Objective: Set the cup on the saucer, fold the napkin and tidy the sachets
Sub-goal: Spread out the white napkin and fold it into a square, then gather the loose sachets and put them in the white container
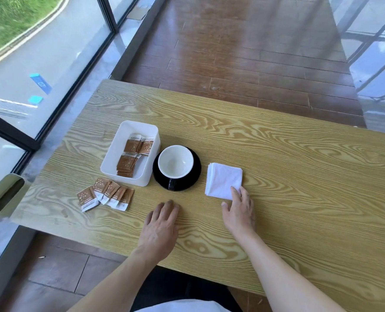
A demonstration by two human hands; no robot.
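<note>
The right hand (238, 211) lies palm down with its fingers loosely spread, and the fingertips (234, 190) rest on the near right corner of the one white napkin (223, 181); nothing is gripped, the thumb points left over bare wood. The napkin is folded into a rough square, layered edges showing at its far left corner, and it lies flat on the table just right of the saucer, not touching it. The left hand (161, 224) is flat on the table (277, 154) too, fingers held close together and slightly curled at the tips, holding nothing and touching only the wood, a little nearer than the saucer's near edge. One cup (175, 162), white inside and dark outside, stands upright and empty on one black saucer (193, 174), its handle turned toward the person. Touching or just beside the saucer's left rim sits one white rectangular tray (117, 152), which holds two small stacks of brown sachets (131, 155); their exact count cannot be told because they overlap. On the table just near of the tray's near left corner lie loose sachets (106, 195), about five or six, fanned and overlapping in a row, brown with white ends.
</note>
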